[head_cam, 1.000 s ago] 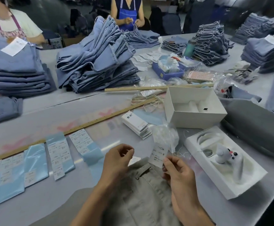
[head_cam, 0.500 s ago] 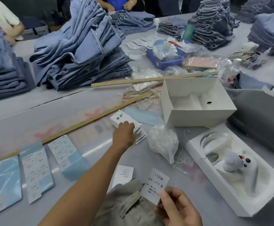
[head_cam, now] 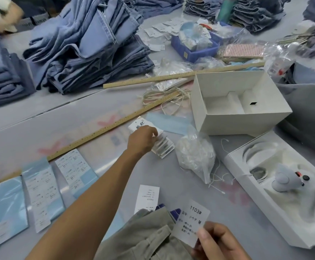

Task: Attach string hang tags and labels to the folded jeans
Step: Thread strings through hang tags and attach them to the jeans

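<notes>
Grey-green folded jeans (head_cam: pixel 145 239) lie at the bottom edge in front of me. My right hand (head_cam: pixel 218 243) pinches a white paper label (head_cam: pixel 191 222) printed "1103#" and "M" just above their waistband. My left hand (head_cam: pixel 142 140) is stretched forward onto a fanned stack of white hang tags (head_cam: pixel 160 143) in the middle of the table, fingers curled on the top tags. Another white label (head_cam: pixel 147 197) lies flat beside the jeans. A clear bag of white strings (head_cam: pixel 195 154) sits right of the tag stack.
Label sheets on blue backing (head_cam: pixel 40 190) line the left. Two wooden rulers (head_cam: pixel 115 124) cross the table. An open white box (head_cam: pixel 241 104) and a white foam tray holding a grey device (head_cam: pixel 284 182) stand at the right. Blue jeans stacks (head_cam: pixel 89 49) fill the back.
My left hand left the jeans and reached forward to the hang tag stack. My right hand stayed near the waistband with the label, and the view tilted down and closer.
</notes>
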`<action>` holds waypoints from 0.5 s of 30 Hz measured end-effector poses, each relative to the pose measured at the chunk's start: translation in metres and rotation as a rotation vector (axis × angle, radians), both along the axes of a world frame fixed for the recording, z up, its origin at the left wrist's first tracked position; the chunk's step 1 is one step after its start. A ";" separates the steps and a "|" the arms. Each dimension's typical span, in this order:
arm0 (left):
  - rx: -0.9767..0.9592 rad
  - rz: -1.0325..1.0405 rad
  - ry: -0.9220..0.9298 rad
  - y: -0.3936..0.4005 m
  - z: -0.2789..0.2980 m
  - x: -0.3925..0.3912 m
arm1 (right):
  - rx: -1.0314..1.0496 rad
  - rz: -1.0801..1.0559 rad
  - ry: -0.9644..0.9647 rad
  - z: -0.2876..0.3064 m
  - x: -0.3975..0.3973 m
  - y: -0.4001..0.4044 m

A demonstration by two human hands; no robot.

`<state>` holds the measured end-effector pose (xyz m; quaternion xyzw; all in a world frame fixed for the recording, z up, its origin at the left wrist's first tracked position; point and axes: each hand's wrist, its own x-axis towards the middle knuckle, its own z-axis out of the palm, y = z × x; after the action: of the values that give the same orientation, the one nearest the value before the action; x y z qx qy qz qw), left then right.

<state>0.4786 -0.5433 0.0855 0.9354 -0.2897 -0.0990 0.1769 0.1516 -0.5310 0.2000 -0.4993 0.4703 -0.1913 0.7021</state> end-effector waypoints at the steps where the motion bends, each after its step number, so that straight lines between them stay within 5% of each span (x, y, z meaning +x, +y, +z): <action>1: -0.008 0.015 -0.038 0.001 0.001 -0.001 | -0.005 0.003 0.002 0.000 0.001 0.000; 7: -0.038 0.090 -0.221 0.007 0.006 -0.005 | 0.024 0.002 0.002 -0.003 0.000 -0.001; 15: -0.276 0.328 0.133 0.009 0.021 0.000 | 0.009 -0.014 -0.023 -0.007 -0.004 -0.003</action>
<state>0.4788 -0.5344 0.1066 0.9284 -0.1321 -0.0898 0.3356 0.1479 -0.5340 0.1933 -0.4906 0.4665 -0.1999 0.7083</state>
